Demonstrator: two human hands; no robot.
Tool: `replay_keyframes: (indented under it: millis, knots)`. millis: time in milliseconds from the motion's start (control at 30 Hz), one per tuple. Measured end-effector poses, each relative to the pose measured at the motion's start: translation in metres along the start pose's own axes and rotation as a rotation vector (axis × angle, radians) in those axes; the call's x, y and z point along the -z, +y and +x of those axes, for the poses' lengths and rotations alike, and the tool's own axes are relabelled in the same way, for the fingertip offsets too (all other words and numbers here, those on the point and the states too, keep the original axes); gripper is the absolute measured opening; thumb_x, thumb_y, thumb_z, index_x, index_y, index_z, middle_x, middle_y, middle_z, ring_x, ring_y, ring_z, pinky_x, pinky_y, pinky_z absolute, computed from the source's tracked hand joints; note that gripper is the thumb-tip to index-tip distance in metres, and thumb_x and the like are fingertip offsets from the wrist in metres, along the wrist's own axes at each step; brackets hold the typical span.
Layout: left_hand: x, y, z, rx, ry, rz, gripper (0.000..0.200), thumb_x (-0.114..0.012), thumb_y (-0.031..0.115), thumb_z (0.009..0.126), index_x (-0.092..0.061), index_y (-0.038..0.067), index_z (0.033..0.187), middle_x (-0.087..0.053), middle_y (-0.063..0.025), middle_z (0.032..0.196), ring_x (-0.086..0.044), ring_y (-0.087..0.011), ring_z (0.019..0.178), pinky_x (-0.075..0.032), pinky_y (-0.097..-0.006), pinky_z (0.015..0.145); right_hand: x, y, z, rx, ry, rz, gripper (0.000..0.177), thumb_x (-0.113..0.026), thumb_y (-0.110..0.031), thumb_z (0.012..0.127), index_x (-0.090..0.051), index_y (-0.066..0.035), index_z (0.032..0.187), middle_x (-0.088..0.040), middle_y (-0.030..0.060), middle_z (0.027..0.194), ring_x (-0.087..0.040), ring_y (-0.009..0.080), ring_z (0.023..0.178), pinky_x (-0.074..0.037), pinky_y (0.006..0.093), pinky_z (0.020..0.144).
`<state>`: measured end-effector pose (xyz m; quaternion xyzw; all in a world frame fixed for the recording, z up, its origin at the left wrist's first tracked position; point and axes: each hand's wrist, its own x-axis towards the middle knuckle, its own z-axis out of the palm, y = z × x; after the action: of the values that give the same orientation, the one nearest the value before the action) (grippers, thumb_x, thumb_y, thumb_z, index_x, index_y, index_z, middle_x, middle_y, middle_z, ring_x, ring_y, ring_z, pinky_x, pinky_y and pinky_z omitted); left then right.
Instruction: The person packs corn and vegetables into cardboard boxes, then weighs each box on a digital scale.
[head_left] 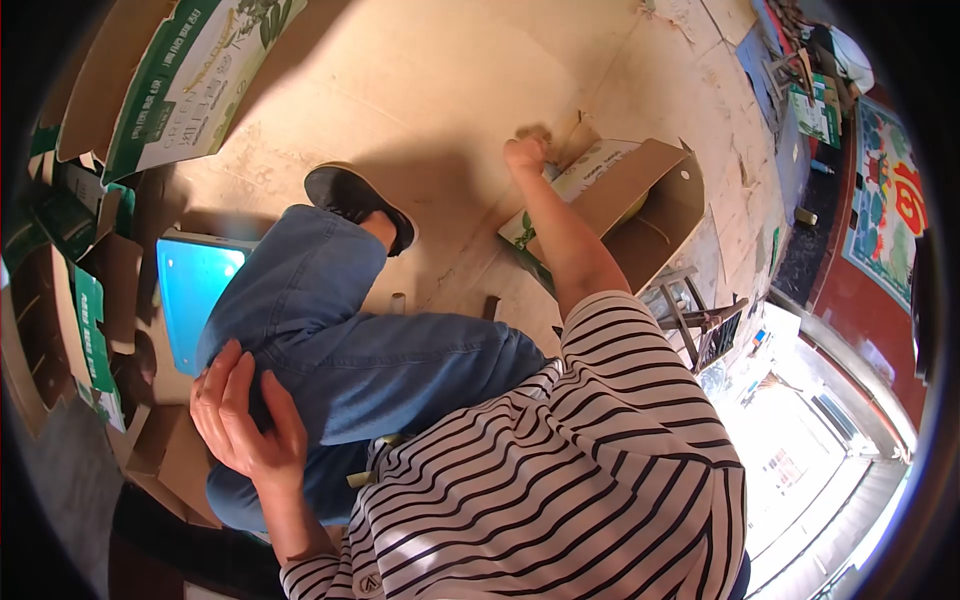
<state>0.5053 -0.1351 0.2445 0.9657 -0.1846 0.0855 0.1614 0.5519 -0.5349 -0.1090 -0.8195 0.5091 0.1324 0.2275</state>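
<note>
My left hand [245,415] is at the left over my bent knee in blue jeans [290,350], fingers apart, thumb spread, with nothing in it. My right arm reaches out to a cardboard box [650,185] with green and white print, lying on the floor with its open end towards me. Something yellow-green [635,206] shows inside it. At the box's far end my right hand [527,154] is closed in a fist beside a flap. It is slightly blurred, and I cannot tell what is between its fingers.
A blue plastic stool [195,290] stands by my knee. Printed cartons [190,90] are at the upper left, more boxes [95,330] at the left edge. To the right are a metal-framed chair [700,325] and a colourful poster [885,200]. My black shoe [350,195] is on the floor.
</note>
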Motion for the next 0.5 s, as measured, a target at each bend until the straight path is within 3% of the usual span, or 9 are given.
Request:
replay_keyframes:
  millis: [133,333,433,500]
  knots:
    - [0.001,0.002,0.003,0.004,-0.005,-0.009,0.021,-0.061,-0.004,0.080,-0.060,-0.002,0.101,-0.065,-0.0164,0.104,-0.061,-0.0312,0.092,-0.046,-0.0408,0.085,-0.003,0.016,0.015,-0.073,0.042,-0.040,0.052,-0.059,-0.019,0.078,-0.045,0.009,0.119,-0.044,0.0239,0.130,-0.047,0.0371,0.118,-0.041,0.0386,0.099]
    - [0.001,0.003,0.004,-0.010,-0.034,0.039,0.020,-0.060,-0.001,0.081,-0.059,-0.003,0.101,-0.064,-0.0171,0.103,-0.061,-0.0321,0.092,-0.045,-0.0431,0.087,0.013,0.045,0.048,0.015,0.198,-0.185,0.054,-0.061,-0.022,0.079,-0.042,0.006,0.122,-0.044,0.0199,0.127,-0.050,0.0365,0.114,-0.044,0.0431,0.095]
    - [0.000,0.004,0.006,-0.015,-0.045,0.064,0.019,-0.060,0.001,0.082,-0.059,-0.004,0.100,-0.064,-0.0176,0.102,-0.060,-0.0322,0.091,-0.045,-0.0450,0.087,0.017,0.054,0.066,0.081,0.211,-0.216,0.057,-0.061,-0.024,0.079,-0.042,0.006,0.123,-0.043,0.0194,0.127,-0.049,0.0363,0.114,-0.045,0.0443,0.094]
    - [0.001,0.007,0.007,-0.009,-0.058,0.055,0.018,-0.058,-0.002,0.082,-0.059,-0.006,0.100,-0.065,-0.0195,0.101,-0.061,-0.0327,0.092,-0.046,-0.0460,0.090,0.025,0.058,0.076,0.053,0.098,-0.215,0.063,-0.062,-0.025,0.078,-0.038,0.006,0.128,-0.039,0.0197,0.134,-0.047,0.0363,0.118,-0.043,0.0438,0.097]
